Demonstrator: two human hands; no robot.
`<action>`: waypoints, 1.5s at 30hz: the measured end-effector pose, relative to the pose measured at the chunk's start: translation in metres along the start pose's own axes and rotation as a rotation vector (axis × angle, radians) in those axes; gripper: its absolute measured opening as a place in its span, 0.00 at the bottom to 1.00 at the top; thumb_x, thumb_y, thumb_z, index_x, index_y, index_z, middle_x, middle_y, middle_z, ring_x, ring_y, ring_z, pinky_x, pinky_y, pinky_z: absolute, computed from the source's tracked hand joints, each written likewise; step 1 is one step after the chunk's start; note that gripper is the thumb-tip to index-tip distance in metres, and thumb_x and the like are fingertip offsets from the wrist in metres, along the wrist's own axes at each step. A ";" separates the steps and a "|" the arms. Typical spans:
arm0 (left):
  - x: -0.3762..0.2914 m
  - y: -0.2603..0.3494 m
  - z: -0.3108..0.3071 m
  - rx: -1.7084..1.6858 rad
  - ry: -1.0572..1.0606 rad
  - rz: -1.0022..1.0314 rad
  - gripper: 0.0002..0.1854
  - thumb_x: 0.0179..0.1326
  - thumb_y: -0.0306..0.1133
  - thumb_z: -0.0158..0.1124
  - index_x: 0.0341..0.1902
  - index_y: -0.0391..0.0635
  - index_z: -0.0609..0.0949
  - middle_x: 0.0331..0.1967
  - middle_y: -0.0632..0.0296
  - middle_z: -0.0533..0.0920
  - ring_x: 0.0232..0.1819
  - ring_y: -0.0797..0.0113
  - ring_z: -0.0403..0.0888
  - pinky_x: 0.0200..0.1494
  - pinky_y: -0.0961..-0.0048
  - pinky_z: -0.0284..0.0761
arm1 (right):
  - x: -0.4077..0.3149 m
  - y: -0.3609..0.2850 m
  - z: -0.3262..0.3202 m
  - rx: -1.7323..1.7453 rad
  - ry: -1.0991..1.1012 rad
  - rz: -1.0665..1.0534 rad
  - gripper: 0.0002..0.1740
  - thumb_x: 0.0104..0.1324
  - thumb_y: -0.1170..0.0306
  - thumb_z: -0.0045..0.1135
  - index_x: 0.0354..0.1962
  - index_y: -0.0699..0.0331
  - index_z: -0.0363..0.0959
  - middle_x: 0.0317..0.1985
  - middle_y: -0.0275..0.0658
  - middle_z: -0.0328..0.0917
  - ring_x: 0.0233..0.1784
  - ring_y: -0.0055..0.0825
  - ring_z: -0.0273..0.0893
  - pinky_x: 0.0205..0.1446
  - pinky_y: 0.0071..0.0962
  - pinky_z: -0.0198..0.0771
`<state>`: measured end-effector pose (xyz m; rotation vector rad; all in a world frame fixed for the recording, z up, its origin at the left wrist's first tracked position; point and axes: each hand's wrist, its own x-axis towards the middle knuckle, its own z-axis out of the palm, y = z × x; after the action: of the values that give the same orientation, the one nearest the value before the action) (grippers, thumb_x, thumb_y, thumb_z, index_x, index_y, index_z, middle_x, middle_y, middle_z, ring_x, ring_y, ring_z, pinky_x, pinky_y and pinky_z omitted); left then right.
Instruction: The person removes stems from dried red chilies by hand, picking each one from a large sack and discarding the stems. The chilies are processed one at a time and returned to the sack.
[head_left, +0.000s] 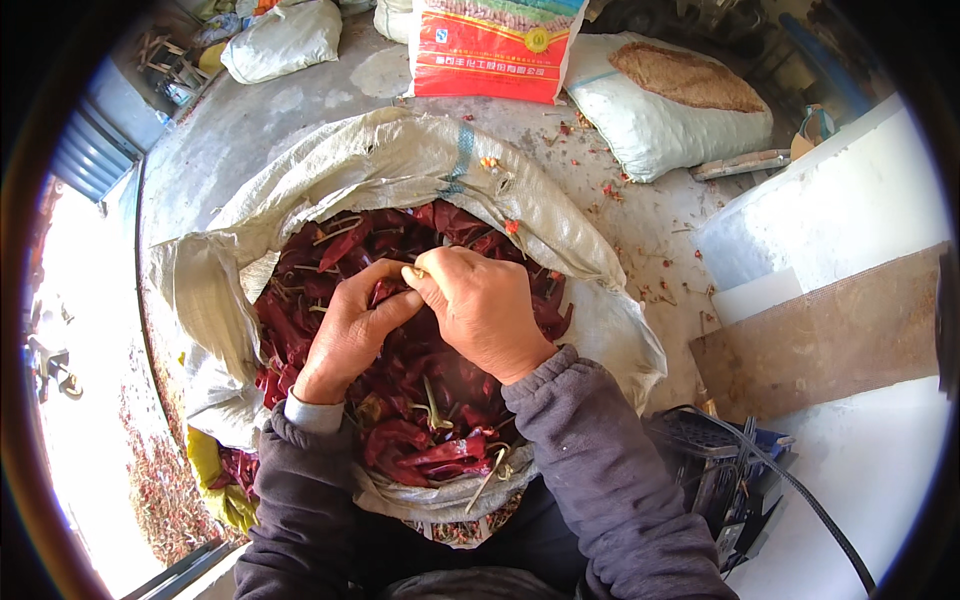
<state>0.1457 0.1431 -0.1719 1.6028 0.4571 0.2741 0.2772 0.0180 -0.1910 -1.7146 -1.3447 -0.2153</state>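
A large white woven sack (375, 161) with its rim rolled down stands before me, filled with dried red chili peppers (427, 450). Over the middle of the peppers, both hands meet. My left hand (360, 322) holds a dark red dried pepper (386, 291) between thumb and fingers. My right hand (480, 307) is closed, its thumb and forefinger pinching a pale stem end (415, 273) at the pepper's top. Part of the pepper is hidden by my fingers. A loose green-brown stem (433, 405) lies on the peppers nearer to me.
A red printed bag (487, 64) and a full white sack (660, 112) stand beyond. At right are a blue plastic crate (694, 435), a black cable (802, 487) and a brown board (825, 337). A yellow sack (202, 457) with peppers sits at lower left.
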 end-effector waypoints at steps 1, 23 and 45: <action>0.001 0.000 -0.001 0.068 -0.011 -0.041 0.13 0.69 0.31 0.67 0.53 0.38 0.82 0.39 0.70 0.82 0.42 0.81 0.74 0.45 0.78 0.72 | -0.001 -0.002 0.000 -0.023 -0.008 0.011 0.10 0.73 0.64 0.59 0.33 0.58 0.71 0.25 0.38 0.77 0.25 0.41 0.80 0.26 0.37 0.72; 0.002 -0.009 -0.044 -0.690 0.291 0.163 0.18 0.69 0.24 0.60 0.62 0.38 0.77 0.39 0.62 0.78 0.35 0.71 0.74 0.36 0.72 0.74 | 0.001 0.010 0.022 -0.369 -0.409 0.283 0.08 0.58 0.76 0.62 0.37 0.65 0.78 0.33 0.49 0.83 0.36 0.50 0.86 0.37 0.45 0.81; 0.001 -0.002 -0.010 -0.161 0.171 -0.036 0.27 0.62 0.33 0.76 0.63 0.36 0.81 0.51 0.62 0.85 0.51 0.74 0.80 0.57 0.75 0.75 | 0.002 -0.005 -0.008 0.901 -0.247 0.783 0.12 0.70 0.73 0.64 0.49 0.67 0.76 0.38 0.31 0.83 0.37 0.14 0.76 0.37 0.22 0.74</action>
<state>0.1419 0.1522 -0.1735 1.4187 0.5797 0.4124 0.2767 0.0133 -0.1825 -1.3409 -0.6433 0.9323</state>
